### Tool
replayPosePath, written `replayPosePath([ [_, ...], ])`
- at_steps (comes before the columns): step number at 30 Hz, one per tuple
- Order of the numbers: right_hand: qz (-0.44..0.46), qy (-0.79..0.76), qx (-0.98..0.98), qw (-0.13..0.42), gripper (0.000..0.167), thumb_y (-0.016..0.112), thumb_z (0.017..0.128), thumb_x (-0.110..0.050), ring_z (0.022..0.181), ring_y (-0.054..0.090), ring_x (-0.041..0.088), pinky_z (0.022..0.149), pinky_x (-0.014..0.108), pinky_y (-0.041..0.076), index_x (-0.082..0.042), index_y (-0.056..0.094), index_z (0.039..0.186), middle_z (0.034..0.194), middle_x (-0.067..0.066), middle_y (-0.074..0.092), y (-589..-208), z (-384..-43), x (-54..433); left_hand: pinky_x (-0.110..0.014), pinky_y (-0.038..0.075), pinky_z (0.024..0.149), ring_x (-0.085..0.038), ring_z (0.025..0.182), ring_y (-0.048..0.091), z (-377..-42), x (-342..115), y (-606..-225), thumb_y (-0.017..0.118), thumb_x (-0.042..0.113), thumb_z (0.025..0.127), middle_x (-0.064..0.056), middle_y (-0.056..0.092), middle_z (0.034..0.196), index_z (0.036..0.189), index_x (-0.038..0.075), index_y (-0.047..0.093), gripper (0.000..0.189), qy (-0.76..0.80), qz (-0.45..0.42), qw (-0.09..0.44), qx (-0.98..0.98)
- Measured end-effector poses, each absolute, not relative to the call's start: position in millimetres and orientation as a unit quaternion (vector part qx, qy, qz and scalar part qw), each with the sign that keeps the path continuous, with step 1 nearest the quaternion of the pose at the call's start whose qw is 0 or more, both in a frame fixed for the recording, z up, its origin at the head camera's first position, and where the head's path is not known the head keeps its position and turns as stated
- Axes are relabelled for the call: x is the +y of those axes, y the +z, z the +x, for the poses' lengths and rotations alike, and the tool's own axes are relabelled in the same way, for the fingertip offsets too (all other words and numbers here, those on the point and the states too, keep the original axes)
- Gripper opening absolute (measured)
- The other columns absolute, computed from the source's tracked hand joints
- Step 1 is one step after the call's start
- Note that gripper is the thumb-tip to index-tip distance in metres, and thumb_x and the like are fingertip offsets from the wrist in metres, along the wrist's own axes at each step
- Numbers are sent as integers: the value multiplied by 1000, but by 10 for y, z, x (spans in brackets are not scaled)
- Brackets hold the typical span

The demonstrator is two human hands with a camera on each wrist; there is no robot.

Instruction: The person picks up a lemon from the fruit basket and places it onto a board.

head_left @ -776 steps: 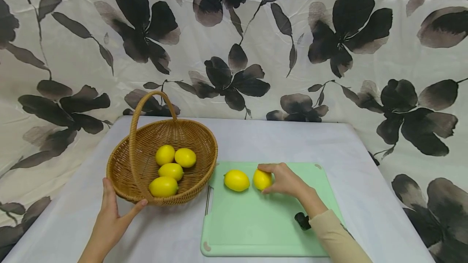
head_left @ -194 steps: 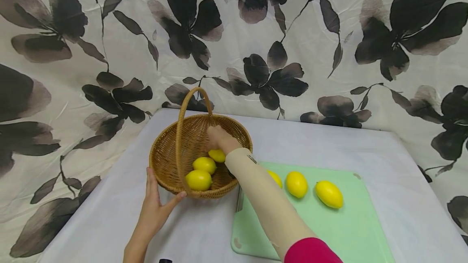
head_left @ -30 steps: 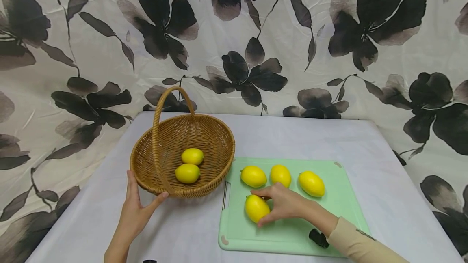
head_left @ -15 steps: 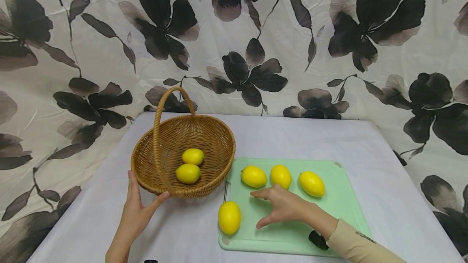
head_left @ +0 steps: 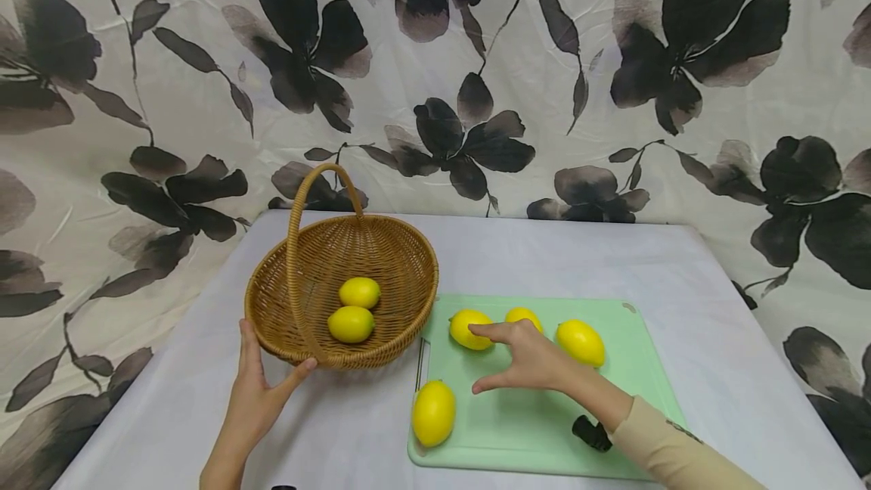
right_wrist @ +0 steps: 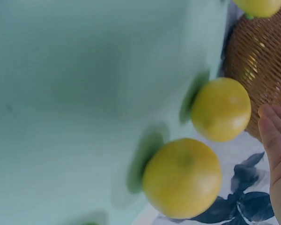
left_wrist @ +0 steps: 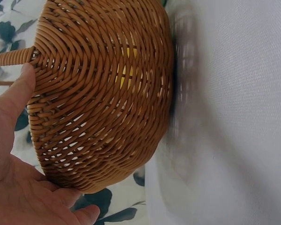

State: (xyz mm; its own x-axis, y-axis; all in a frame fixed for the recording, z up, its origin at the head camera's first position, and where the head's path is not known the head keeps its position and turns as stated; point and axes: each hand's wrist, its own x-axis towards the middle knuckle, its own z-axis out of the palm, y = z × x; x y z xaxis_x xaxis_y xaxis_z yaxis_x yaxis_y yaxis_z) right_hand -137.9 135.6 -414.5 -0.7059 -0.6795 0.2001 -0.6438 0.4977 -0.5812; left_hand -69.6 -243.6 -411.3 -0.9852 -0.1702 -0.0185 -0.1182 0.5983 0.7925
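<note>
My left hand (head_left: pixel 261 399), thumb and fingers spread, rests against the outside of a wicker basket (head_left: pixel 272 286). In the left wrist view its thumb touches the rim by the handle's base. Two lemons (head_left: pixel 351 324) lie inside the basket. Over the green cutting board (head_left: pixel 544 429) hovers my right hand (head_left: pixel 534 358), thumb and fingers parted, holding nothing. One lemon (head_left: pixel 434 413) lies at the board's front left. Along the back sit a left lemon (head_left: pixel 468 327), a middle lemon (head_left: pixel 522 316) partly behind the hand, and a right lemon (head_left: pixel 580 342).
A white cloth (head_left: pixel 544 255) covers the table, and a floral curtain (head_left: pixel 408 44) hangs behind it. The basket stands beside the board's left edge, its arched handle (head_left: pixel 294 263) upright. A black wrist mount (head_left: pixel 590 433) shows under my right forearm.
Since the oldest frame, two lemons have passed from basket to board. My right hand has let go of the latest one, which rolled left and slightly back; the hand has risen. The left hand stays.
</note>
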Motion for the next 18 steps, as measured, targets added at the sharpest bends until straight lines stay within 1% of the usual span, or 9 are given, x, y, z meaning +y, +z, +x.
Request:
replayPosePath([
  [4,-386,-340,858,-1,77,86,67,-38,102,69,30,88,40,56,4,60,127,126,15,64,-4107,-1433,1368,-66,3,114,-42,145,-18,-697,-2435,-4114,69,38,88,-9,-32,154,145,16,-31,118,-441,82,27,-893],
  [12,-385,-354,853,2,78,86,69,-36,106,67,35,90,46,54,5,57,129,129,18,62,-4059,-1482,1378,-66,3,114,-42,145,-18,-695,-2437,-4110,69,38,88,-9,-32,154,145,16,-31,118,-440,82,26,-894],
  [18,-383,-360,850,-5,79,86,69,-34,108,65,37,91,48,53,5,56,130,129,19,61,-4050,-1508,1370,-65,3,114,-42,145,-18,-696,-2439,-4111,69,39,88,-9,-32,154,145,16,-32,118,-441,82,25,-894],
])
